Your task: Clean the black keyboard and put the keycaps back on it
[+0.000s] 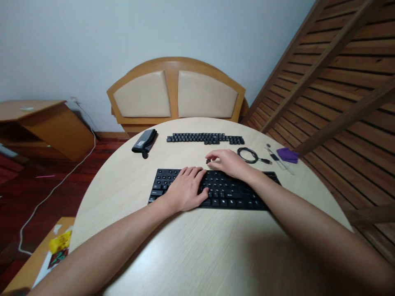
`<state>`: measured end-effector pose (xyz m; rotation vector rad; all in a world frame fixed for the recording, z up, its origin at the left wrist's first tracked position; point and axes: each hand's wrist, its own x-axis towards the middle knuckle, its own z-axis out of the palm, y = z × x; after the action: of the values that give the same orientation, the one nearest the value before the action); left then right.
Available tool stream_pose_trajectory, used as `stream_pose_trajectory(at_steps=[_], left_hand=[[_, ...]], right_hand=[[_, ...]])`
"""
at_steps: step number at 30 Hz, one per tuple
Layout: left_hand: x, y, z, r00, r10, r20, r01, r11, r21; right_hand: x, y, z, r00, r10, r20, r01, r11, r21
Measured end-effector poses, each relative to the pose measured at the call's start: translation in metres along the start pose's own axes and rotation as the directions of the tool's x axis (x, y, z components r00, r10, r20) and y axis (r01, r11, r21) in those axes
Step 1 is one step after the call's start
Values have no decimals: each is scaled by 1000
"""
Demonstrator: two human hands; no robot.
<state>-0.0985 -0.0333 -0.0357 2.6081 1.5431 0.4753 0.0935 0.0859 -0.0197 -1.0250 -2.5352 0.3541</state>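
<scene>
A black keyboard (228, 201) lies across the round table in front of me. My left hand (187, 189) rests flat on its left half, fingers stretched out over the keys. Just beyond the keyboard's far edge, my right hand (226, 161) is closed in a pinch on a small black keycap (208, 161). The forearm of that hand crosses over the keyboard's right part and hides some of it. Farther back, loose black keycaps (194, 137) are set out in rows, with a smaller group (236, 140) to their right.
A dark pouch (144, 141) lies at the table's back left. To the right are a coiled black USB cable (247, 161), thin tools (274, 157) and a folded purple cloth (287, 155). A padded headboard (174, 90) stands behind the table (191, 255); wooden slats (333, 90) lean at right.
</scene>
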Motion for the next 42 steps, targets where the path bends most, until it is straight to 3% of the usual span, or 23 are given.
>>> stream_pose_trajectory(at_steps=[4,8,13,29,42], left_hand=[[0,-2,1,1000,3,-12,-3,1000,-24],[0,-2,1,1000,4,-3,-4,1000,-16],[-1,-3,-2,1000,10,14,-10,1000,7],[-1,-3,-3,1000,12,22,-12,1000,-13],[-1,-4,-2,999,11,34,-11,1000,-10]], right_hand=[[-40,-17,-7,999,32,-15,-26,948,318],[-68,-22,-1,995,92,24,-93,886,455],[-74,-19,6,994,107,17,-102,867,488],[-76,-20,12,999,-35,-13,38,931,363],[-75,-20,14,985,-163,-48,170,921,352]])
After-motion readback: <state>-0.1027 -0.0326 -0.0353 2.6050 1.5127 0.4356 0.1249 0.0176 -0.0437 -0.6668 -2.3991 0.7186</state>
